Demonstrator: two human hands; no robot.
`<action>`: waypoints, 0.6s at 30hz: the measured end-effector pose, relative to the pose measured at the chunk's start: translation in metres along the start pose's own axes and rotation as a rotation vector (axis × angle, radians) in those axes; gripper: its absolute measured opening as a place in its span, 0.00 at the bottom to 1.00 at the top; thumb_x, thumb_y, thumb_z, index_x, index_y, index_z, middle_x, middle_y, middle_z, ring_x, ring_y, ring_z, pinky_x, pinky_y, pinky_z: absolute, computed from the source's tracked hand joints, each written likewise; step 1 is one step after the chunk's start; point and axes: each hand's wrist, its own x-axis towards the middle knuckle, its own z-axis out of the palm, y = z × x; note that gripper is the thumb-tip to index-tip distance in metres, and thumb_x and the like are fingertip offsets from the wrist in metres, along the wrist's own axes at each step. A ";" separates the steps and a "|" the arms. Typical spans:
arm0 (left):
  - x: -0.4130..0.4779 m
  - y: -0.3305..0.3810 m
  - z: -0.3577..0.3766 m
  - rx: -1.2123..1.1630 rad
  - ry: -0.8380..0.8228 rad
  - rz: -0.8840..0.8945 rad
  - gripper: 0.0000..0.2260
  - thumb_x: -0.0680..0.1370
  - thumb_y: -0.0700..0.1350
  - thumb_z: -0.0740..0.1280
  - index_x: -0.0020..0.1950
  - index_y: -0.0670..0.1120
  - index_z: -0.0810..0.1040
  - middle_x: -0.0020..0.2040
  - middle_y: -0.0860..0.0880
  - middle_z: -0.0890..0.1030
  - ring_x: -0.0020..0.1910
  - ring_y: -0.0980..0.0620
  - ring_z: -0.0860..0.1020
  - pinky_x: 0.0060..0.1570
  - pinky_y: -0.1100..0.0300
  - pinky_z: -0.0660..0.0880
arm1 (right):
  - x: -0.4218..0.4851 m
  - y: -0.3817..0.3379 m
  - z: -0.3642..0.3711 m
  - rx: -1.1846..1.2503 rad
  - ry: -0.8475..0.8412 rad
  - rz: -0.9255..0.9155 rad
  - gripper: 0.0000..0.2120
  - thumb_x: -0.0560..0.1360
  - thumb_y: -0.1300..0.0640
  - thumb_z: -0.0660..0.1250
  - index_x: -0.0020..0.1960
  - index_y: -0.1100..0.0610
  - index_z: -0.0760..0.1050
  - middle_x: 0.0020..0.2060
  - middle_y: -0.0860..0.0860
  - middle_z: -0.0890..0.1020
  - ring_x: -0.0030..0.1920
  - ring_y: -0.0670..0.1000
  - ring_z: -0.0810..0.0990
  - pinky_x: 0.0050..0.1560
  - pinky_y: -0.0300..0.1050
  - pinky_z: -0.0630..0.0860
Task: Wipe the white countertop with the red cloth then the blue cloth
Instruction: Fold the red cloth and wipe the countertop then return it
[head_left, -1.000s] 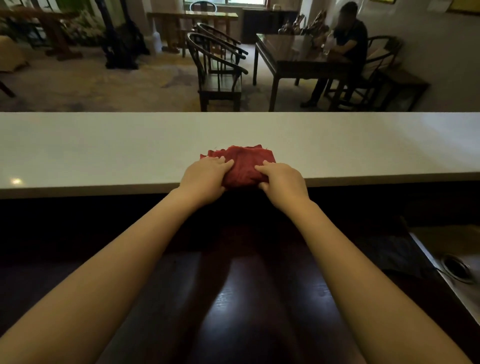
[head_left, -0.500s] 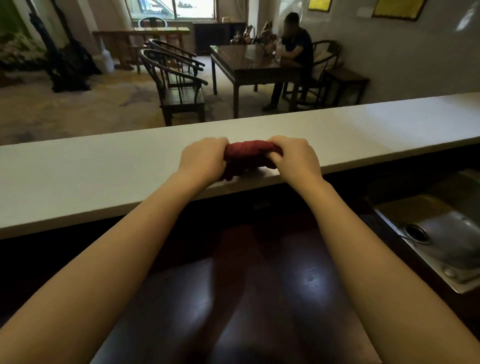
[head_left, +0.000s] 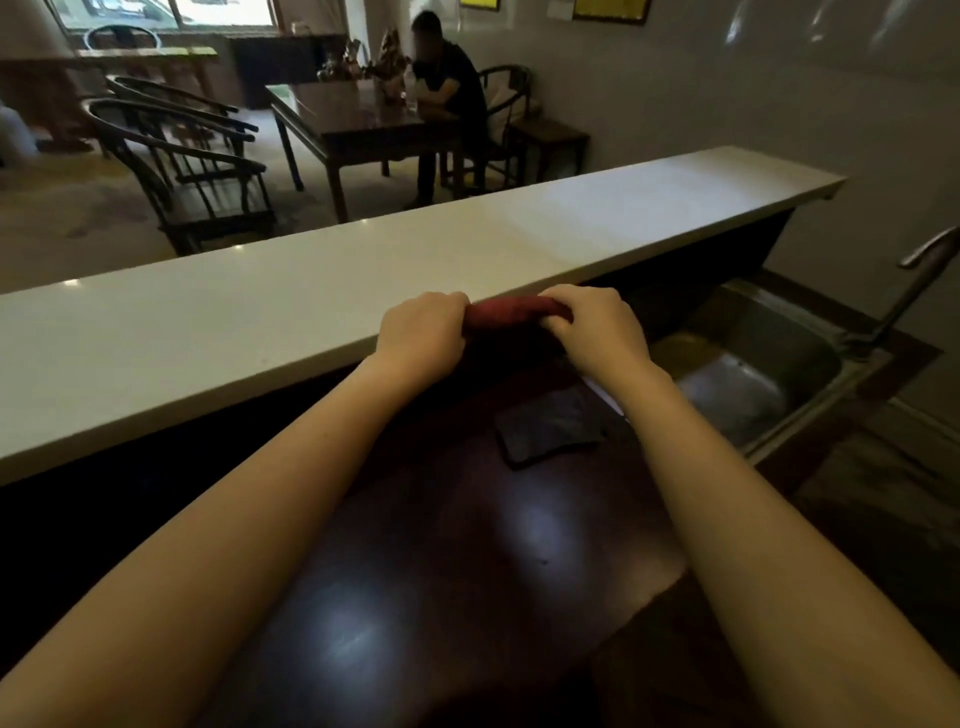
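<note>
Red cloth (head_left: 511, 315): bunched into a tight roll, lying at the near edge of the white tabletop (head_left: 291, 312), a little right of the middle of the scene, and overhanging that edge slightly. Left hand (head_left: 422, 340): curling closed over the left end of the roll, knuckles facing up. Right hand (head_left: 597, 332): gripping the right end, fingers (head_left: 563, 299) wrapping over the top of the cloth; only a short stretch of red is showing between the two hands. Both forearms are reaching in from the near side across a dark, glossy lower counter (head_left: 441, 545) that is sitting below the white surface. Dark flat item (head_left: 550, 426): lying on that lower counter just near of the right hand; it is possibly a folded dark cloth, but the dim light is making its colour and nature hard to tell. Metal sink (head_left: 769, 364): sitting at the right, set into the lower level, with a tap (head_left: 919, 275) rising at its far right side. White tabletop: running from near left to far right, ending short of the right wall. Beyond it, a dark wooden table (head_left: 363, 124) and wooden armchairs (head_left: 192, 171) are standing on the far floor, and a seated person (head_left: 447, 88) in dark clothing is leaning at the table's right side.
</note>
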 end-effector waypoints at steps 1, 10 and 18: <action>0.006 0.018 0.009 -0.003 -0.008 0.014 0.12 0.76 0.40 0.61 0.58 0.44 0.76 0.53 0.42 0.80 0.52 0.39 0.78 0.48 0.49 0.74 | -0.001 0.019 -0.006 -0.006 -0.005 0.020 0.10 0.76 0.56 0.64 0.55 0.51 0.79 0.51 0.54 0.83 0.52 0.59 0.79 0.49 0.52 0.77; 0.043 0.140 0.100 -0.022 -0.154 0.102 0.13 0.76 0.42 0.62 0.61 0.45 0.75 0.55 0.42 0.80 0.54 0.39 0.79 0.48 0.49 0.75 | -0.017 0.172 -0.027 -0.046 -0.131 0.190 0.11 0.75 0.55 0.65 0.56 0.48 0.79 0.51 0.53 0.84 0.53 0.58 0.80 0.53 0.56 0.77; 0.056 0.179 0.176 0.020 -0.311 0.109 0.15 0.77 0.44 0.64 0.63 0.43 0.74 0.60 0.41 0.79 0.58 0.39 0.78 0.52 0.47 0.75 | -0.036 0.252 0.006 0.015 -0.227 0.308 0.11 0.75 0.56 0.65 0.56 0.48 0.79 0.51 0.54 0.84 0.53 0.57 0.80 0.49 0.47 0.74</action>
